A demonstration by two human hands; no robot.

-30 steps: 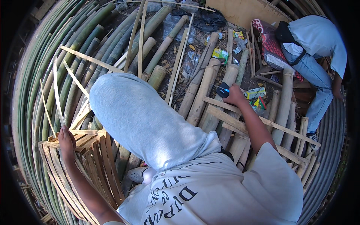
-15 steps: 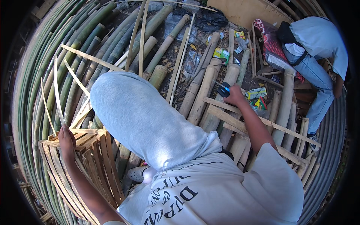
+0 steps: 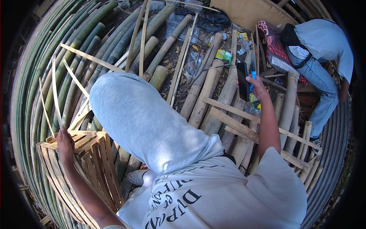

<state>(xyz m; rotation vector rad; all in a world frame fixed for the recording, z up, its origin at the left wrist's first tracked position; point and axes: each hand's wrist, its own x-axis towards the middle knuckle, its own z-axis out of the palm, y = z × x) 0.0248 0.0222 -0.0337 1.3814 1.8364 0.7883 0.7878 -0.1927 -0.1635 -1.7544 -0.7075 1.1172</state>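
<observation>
My left hand is closed around a thin pale bamboo strip that rises upward from the fingers. Just under that hand stands a slatted bamboo crate. On the right, my right hand grips a flat black slab that looks like a phone, together with a blue-handled tool. A thin blade-like piece seems to extend from the blue handle, though its outline is hard to make out. Both arms are spread wide, and my grey-clad leg lies between them.
Long green bamboo poles lie along the left. Cut bamboo lengths cover the middle, with a nailed slat frame on top. Plastic litter lies among them. At the far right another person bends beside a red printed sack.
My right hand has risen and moved right, turning so that the black slab and blue-handled tool now stand upright. My left hand has hardly moved and still holds the strip.
</observation>
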